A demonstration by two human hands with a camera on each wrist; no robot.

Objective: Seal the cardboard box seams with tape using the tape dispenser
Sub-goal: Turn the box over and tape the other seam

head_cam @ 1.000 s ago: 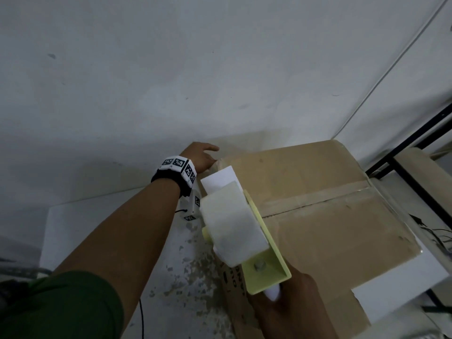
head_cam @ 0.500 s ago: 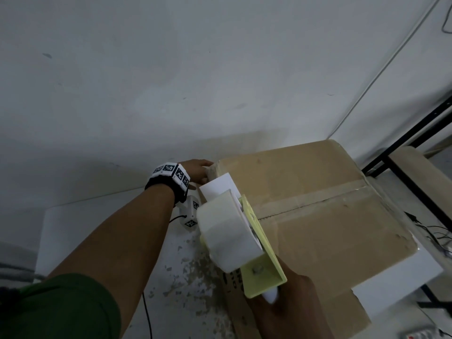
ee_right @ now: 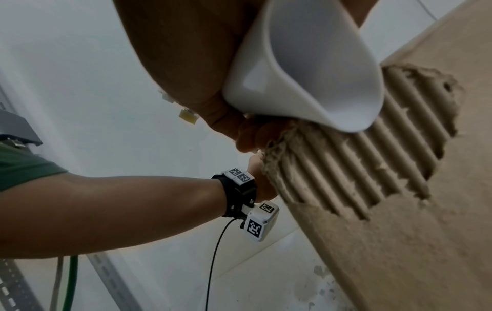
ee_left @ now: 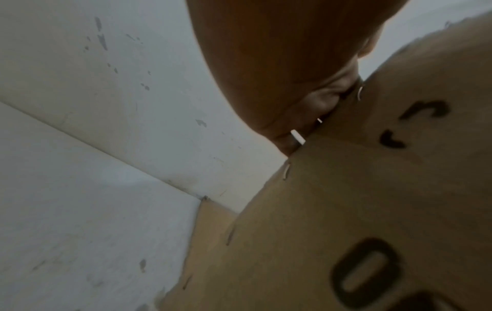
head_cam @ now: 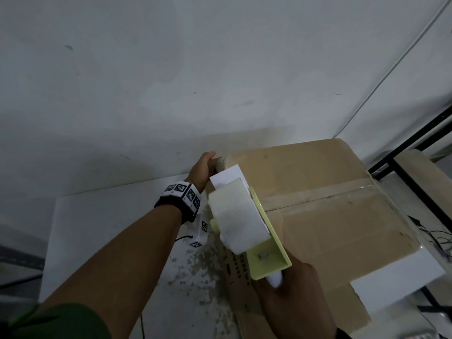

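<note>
The cardboard box (head_cam: 330, 228) stands on a white table, its flaps closed along a middle seam (head_cam: 318, 198). My right hand (head_cam: 293, 297) grips the white handle (head_cam: 275, 281) of the yellow-green tape dispenser (head_cam: 266, 253). Its white tape roll (head_cam: 237, 216) hangs over the box's left edge, near the seam's left end. In the right wrist view the handle (ee_right: 306, 73) sits in my right hand (ee_right: 186, 63), beside torn corrugation on the box (ee_right: 359, 157). My left hand (head_cam: 203, 167) holds the box's far left corner; its palm (ee_left: 279, 73) presses the box (ee_left: 372, 210), fingers hidden.
A white wall (head_cam: 220, 81) rises just behind the box. The white table (head_cam: 110, 228) has chipped, speckled paint near the box's left side. A black metal frame (head_cam: 403, 172) and cables (head_cam: 437, 238) stand to the right. A white sheet (head_cam: 396, 280) sticks out under the box.
My left hand has slipped from the top of the far corner down to its side. The dispenser has stayed over the left edge, shifting only slightly.
</note>
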